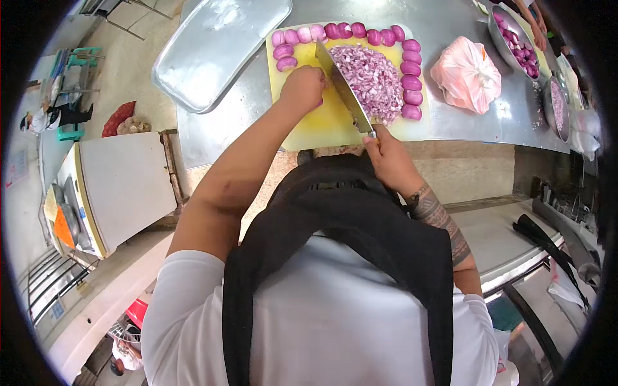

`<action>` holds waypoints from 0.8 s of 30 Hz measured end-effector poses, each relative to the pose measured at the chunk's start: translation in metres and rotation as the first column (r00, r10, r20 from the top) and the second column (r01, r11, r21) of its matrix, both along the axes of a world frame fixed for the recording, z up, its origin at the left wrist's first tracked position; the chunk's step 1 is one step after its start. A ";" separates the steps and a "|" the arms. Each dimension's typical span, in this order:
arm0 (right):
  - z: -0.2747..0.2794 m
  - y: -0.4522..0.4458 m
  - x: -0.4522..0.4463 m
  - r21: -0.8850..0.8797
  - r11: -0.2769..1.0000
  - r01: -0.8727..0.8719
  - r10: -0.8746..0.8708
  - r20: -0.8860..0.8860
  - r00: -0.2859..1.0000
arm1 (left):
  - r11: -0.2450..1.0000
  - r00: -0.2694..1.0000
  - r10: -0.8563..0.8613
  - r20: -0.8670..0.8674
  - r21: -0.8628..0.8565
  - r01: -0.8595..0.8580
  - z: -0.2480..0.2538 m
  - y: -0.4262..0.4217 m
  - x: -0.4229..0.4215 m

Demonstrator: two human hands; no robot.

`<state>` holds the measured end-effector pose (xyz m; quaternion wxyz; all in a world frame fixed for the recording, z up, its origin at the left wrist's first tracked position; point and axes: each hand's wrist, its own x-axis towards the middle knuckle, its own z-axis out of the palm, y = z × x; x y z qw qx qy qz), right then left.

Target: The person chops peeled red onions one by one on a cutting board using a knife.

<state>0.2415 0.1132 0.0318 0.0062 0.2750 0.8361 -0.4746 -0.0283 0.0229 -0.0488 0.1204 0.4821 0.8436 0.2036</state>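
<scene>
Knife (343, 89), upper ctr of frame: it slants over the cutting board (315, 136) beside the chopped onion (370, 80), long axis lower right to upper left, tip toward upper left. Your R hand (389, 157) is wrapped round the handle, the sound place to hold; prob. stiff, fairly heavy, maybe slippery if wet. Your L hand (304, 87) is curled near the blade; can't tell what it pinches.

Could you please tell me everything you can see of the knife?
The knife has a long, broad, grey, metal-looking blade, its tip pointing forward. The right hand holds its handle, largely hiding it. The blade slants over the cutting board, along the left side of the chopped onions; contact with the board is unclear.
</scene>
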 end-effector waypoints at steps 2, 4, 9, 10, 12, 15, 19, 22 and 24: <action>0.002 -0.002 -0.003 0.021 1.000 -0.001 0.000 0.014 1.000 | 1.000 1.000 -0.019 0.009 0.002 0.019 0.002 -0.003 0.003; 0.015 -0.005 -0.004 0.035 0.999 -0.006 0.006 0.021 1.000 | 0.999 0.999 -0.045 -0.010 -0.029 0.044 0.010 -0.005 0.003; 0.034 -0.018 -0.013 0.014 1.000 0.005 -0.006 0.075 0.997 | 0.997 0.996 -0.068 -0.062 -0.049 0.065 0.014 -0.004 -0.001; 0.014 -0.023 -0.015 0.030 0.999 0.022 -0.023 0.059 0.998 | 0.996 0.995 -0.065 -0.073 -0.066 0.061 0.012 -0.003 0.000; 0.001 -0.017 -0.021 0.051 0.998 0.028 -0.030 0.038 0.999 | 0.993 0.993 -0.101 -0.068 -0.073 0.096 0.011 -0.003 -0.002; 0.020 -0.007 -0.021 0.032 0.999 0.029 -0.030 0.046 0.998 | 0.989 0.990 -0.123 -0.063 -0.084 0.118 0.012 -0.008 -0.002; 0.049 -0.015 -0.002 -0.063 0.995 0.071 -0.064 0.099 0.993 | 0.998 0.996 -0.061 -0.063 -0.018 0.060 0.033 -0.023 -0.003; 0.032 -0.016 0.006 -0.134 0.989 0.065 -0.051 0.103 0.993 | 0.994 0.998 0.053 -0.031 0.093 -0.050 0.031 -0.046 -0.002; 0.006 -0.019 0.010 -0.172 0.982 0.081 -0.067 0.084 0.994 | 1.000 0.999 0.003 0.033 0.027 -0.004 0.046 -0.057 0.015</action>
